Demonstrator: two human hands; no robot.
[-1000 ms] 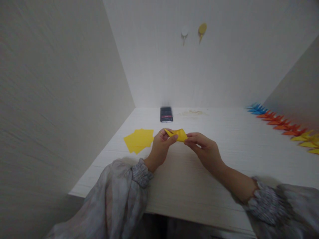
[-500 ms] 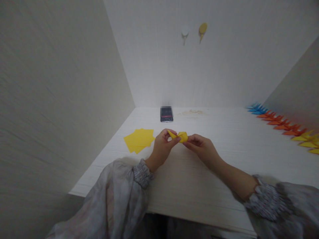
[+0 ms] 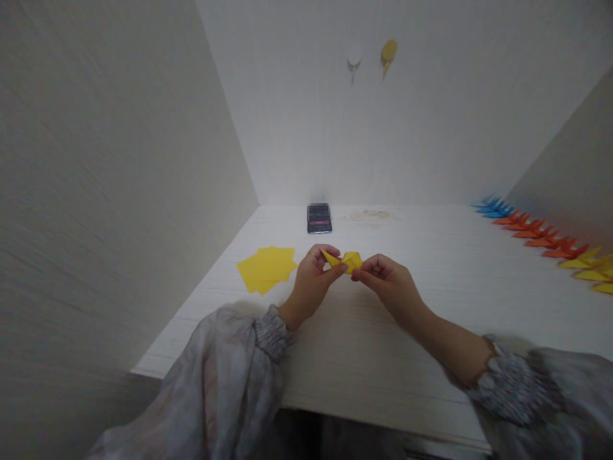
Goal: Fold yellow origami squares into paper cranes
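Note:
A small folded piece of yellow paper (image 3: 345,260) is held just above the white desk (image 3: 364,345) between both hands. My left hand (image 3: 313,282) pinches its left end with thumb and fingers closed. My right hand (image 3: 387,283) pinches its right end, fingers curled together. A loose stack of flat yellow paper squares (image 3: 267,268) lies on the desk to the left of my left hand.
A dark phone (image 3: 319,218) lies at the back of the desk. Folded paper shapes line the right wall: blue ones (image 3: 493,207), orange ones (image 3: 539,237), yellow ones (image 3: 591,268). Two hooks, white (image 3: 354,61) and yellow (image 3: 388,54), hang on the back wall. Walls close in left and right.
My hands have drawn closer together and the yellow paper between them has become shorter and more bunched. The stack and phone have not moved.

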